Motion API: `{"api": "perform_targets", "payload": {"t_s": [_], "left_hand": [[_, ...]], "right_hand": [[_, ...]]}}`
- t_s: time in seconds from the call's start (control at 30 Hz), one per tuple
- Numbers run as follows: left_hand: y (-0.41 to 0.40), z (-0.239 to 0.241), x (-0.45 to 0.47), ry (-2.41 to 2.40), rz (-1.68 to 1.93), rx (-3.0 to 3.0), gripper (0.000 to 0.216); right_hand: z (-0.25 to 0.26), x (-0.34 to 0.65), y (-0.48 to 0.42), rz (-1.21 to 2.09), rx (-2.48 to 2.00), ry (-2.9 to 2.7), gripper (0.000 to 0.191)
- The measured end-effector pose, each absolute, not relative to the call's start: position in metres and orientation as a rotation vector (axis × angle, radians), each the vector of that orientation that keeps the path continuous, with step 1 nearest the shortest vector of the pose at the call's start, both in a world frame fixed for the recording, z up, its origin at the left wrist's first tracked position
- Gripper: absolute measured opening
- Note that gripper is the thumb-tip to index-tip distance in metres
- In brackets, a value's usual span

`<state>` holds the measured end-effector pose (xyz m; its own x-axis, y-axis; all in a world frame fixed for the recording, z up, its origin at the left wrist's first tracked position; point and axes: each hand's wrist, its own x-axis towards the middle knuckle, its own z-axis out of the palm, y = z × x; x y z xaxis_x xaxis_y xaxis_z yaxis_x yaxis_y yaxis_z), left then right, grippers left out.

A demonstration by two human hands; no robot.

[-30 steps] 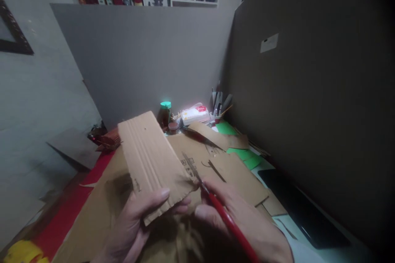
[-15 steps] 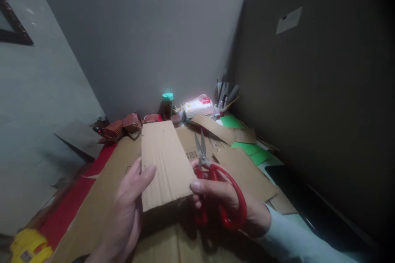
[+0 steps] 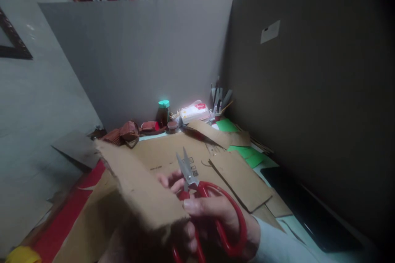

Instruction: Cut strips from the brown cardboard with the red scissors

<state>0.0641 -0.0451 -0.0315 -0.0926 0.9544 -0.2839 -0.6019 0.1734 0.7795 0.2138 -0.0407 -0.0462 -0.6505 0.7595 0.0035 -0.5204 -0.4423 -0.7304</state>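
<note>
Grey panel [image 3: 132,49] behind bench [image 3: 311,241]. Cardboard piece [image 3: 142,189] tilted above cardboard sheet [image 3: 163,152]. Right grip [image 3: 219,210] closed on red-handled scissors [image 3: 193,181], blades [image 3: 182,167] parted, thumb [image 3: 193,205] at piece's corner. Left grip [image 3: 121,238] mostly hidden behind piece; state can't be told.

Close head-worn view, forward-down over right hand [image 3: 226,213]

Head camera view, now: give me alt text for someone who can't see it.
The right hand holds red-handled scissors, blades slightly open, its thumb at the edge of a tilted cardboard piece. More cardboard lies beneath; a teal-lidded jar stands behind.
</note>
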Motion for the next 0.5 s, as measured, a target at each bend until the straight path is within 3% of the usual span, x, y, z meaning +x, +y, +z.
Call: {"api": "perform_targets", "payload": {"t_s": [0.07, 0.27, 0.5], "left_hand": [[-0.045, -0.034, 0.062, 0.945, 1.397, 0.473, 0.048], [-0.042, -0.035, 0.054, 0.868, 1.427, 0.484, 0.051], [-0.044, -0.034, 0.057, 0.929, 1.513, 0.591, 0.048]], "right_hand": [[-0.050, 0.212, -0.039, 2.114, -0.446, -0.939, 0.040], [-0.055, 0.212, -0.035, 1.930, -0.552, -1.053, 0.045], [-0.048, 0.214, -0.046, 1.474, -0.734, -1.454, 0.036]]}}
